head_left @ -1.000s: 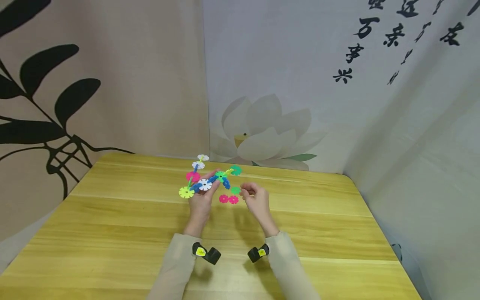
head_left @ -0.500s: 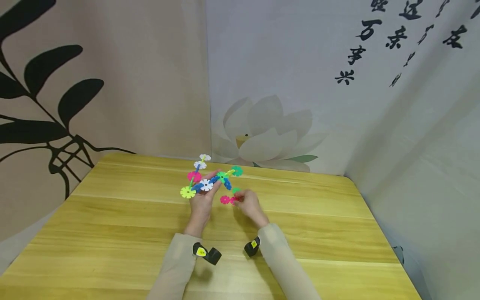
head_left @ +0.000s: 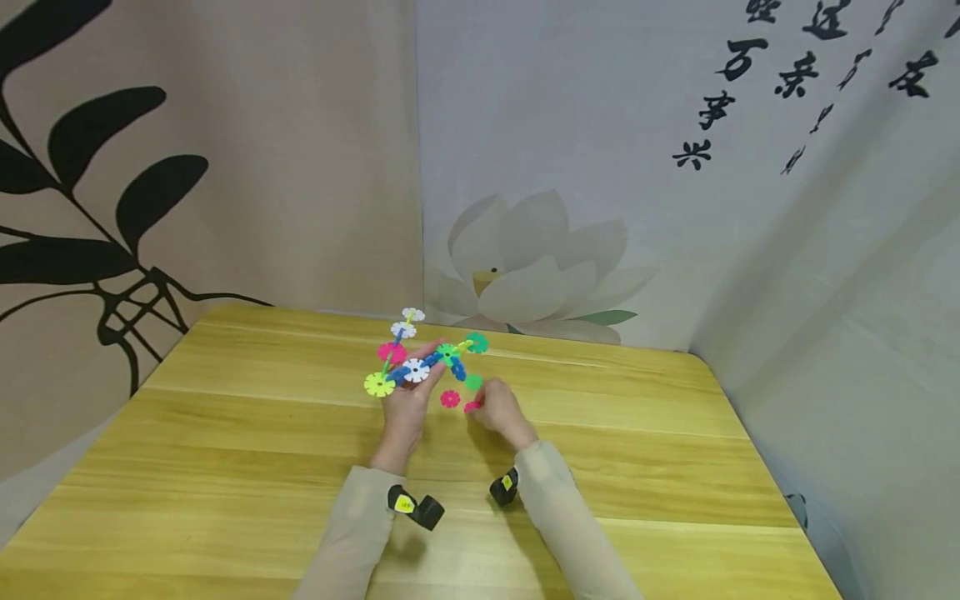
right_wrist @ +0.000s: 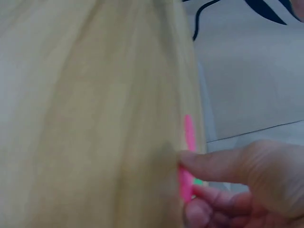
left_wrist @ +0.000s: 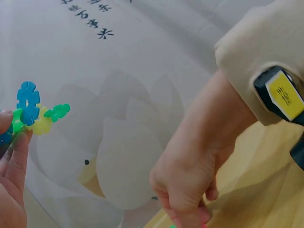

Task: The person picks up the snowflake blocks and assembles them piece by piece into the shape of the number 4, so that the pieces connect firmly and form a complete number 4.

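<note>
My left hand [head_left: 407, 414] holds up a joined chain of notched plastic flower discs in yellow, blue, white, pink and green. Near the middle of the chain is a white disc [head_left: 416, 371]; a yellow disc [head_left: 379, 384] is at its lower left. In the left wrist view, a blue disc [left_wrist: 28, 103] rises above the fingertips. Thumb and fingers of my right hand [head_left: 501, 411] pinch a pink flower disc [right_wrist: 185, 184], which is tilted at the tabletop. Beside it lie another pink disc [head_left: 450, 399] and a loose green disc [head_left: 474, 382].
The wooden table [head_left: 637, 467] stretches out on both sides of the hands. Behind it hangs a pale backdrop [head_left: 555, 125] with a printed flower, leaves and dark characters. Black wrist cameras [head_left: 426, 512] sit on both sleeves.
My right hand has moved left and down from beside the green disc to the right-hand pink disc, now pinched and tilted. The left hand keeps holding the chain in nearly the same place.
</note>
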Demonstrator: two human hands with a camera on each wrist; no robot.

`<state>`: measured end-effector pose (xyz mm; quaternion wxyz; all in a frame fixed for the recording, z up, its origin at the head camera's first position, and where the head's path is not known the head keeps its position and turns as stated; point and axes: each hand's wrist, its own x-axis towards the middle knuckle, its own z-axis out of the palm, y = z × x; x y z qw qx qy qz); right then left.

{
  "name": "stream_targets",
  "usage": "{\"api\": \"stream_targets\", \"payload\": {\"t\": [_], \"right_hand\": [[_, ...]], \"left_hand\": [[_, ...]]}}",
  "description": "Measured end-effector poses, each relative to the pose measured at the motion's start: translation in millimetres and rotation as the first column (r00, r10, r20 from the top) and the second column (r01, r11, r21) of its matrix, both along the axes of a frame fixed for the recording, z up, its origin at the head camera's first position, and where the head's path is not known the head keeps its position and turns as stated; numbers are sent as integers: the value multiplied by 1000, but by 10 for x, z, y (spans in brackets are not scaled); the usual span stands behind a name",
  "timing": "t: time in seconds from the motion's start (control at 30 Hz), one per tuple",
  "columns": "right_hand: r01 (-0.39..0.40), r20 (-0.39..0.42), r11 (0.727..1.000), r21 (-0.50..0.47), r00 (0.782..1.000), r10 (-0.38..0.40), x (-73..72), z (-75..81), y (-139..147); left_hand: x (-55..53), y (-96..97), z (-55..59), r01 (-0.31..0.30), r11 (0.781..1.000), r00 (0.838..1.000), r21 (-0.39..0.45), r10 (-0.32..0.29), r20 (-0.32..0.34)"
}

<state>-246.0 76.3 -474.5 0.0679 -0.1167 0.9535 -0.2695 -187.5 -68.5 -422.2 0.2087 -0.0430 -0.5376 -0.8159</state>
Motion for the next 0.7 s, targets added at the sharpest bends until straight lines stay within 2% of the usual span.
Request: {"api": "stream_targets", "payload": {"t": [0.1, 0.17, 0.27, 0.33, 0.4, 0.53, 0.7], "right_hand": [[30, 71, 999, 23, 997, -32, 4, 33, 21], [51, 97, 999, 5, 994, -52, 16, 35, 44], [77, 109, 991, -107, 992, -65, 57, 17, 87], [99, 123, 970, -220, 990, -73, 95, -2, 115], [131, 146, 923, -363, 986, -82, 146, -5, 139], [188, 189, 773, -606, 978, -90, 283, 58, 175], [226, 238, 598, -769, 969, -62, 527, 314, 201]], "left_hand": [[3, 5, 0, -1, 1000, 1000, 10, 1, -13], [3, 8, -4, -3, 1000, 1000, 20, 4, -23], [3, 12, -11, -14, 1000, 999, 26, 15, -40], [1, 13, -20, -24, 999, 999, 21, 25, -47], [0, 12, -27, -33, 999, 998, 11, 34, -46], [-1, 11, -39, -37, 999, 999, -8, 37, -36], [-6, 19, -48, -22, 1000, 998, -12, 21, -54]]}}
